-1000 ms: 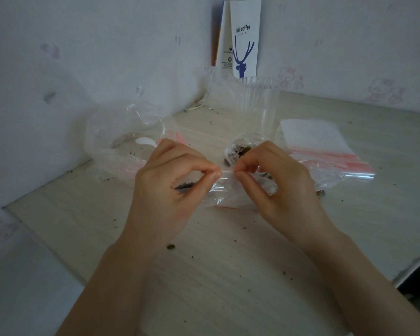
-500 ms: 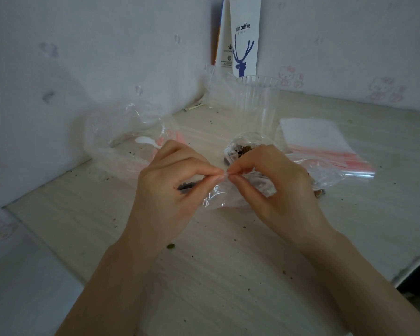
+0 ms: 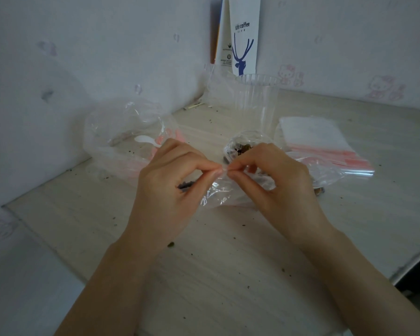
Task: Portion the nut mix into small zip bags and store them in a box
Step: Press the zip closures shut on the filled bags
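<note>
A small clear zip bag (image 3: 224,190) hangs just above the table, at the centre. My left hand (image 3: 170,180) and my right hand (image 3: 274,180) pinch its top edge between thumb and forefinger, fingertips nearly touching. Dark bits of nut mix show under my left hand. Just behind my right hand sits a clear pouch of nut mix (image 3: 243,147). A stack of empty zip bags with red strips (image 3: 318,139) lies to the right. The bag's lower part is partly hidden by my hands.
A crumpled clear bag (image 3: 124,137) holding a white plastic spoon (image 3: 144,140) lies at the left by the wall. A clear plastic cup (image 3: 256,100) stands behind, with a white coffee paper bag (image 3: 243,35) in the corner. Crumbs dot the table (image 3: 228,263).
My two hands have drawn closer together along the bag's top edge, until the fingertips almost meet. The bag has bunched up a little between them.
</note>
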